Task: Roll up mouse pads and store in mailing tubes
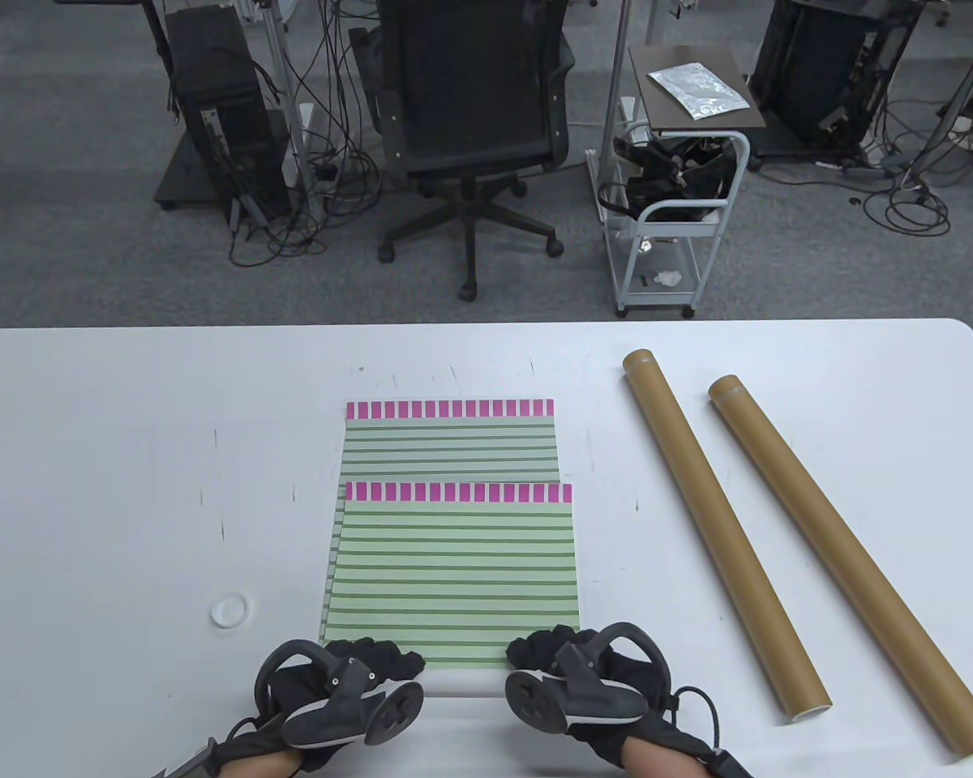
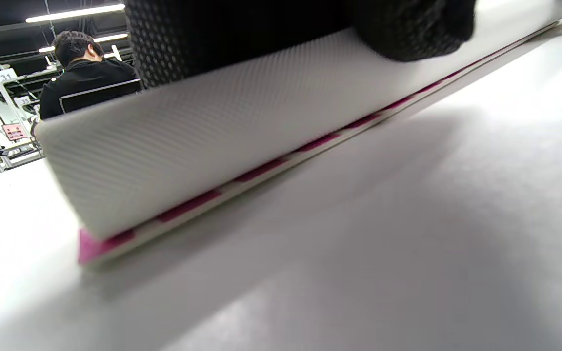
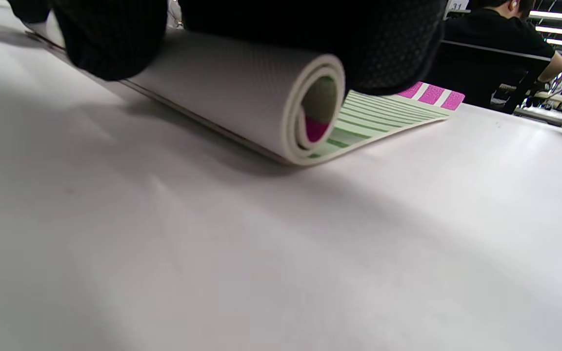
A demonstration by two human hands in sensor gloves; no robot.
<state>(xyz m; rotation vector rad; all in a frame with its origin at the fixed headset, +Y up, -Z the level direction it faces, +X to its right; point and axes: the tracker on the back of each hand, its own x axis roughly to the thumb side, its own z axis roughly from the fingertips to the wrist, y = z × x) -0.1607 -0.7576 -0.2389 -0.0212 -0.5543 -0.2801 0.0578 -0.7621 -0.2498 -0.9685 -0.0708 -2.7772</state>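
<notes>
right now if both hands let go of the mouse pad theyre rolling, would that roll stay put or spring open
Likely it springs open: the top mouse pad bends softly, and the right wrist view shows only a loose curl with nothing fastening it. Its textured white backing probably grips, so it should unroll in place rather than slide.

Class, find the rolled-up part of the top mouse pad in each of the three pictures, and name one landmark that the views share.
Table view: the roll lies at the bottom centre, between the left hand and right hand.
Left wrist view: the roll slants across the upper half, under the gloved fingers.
Right wrist view: its open spiral end sits upper centre.
Shared landmark: the pad's pink edge blocks.
</notes>
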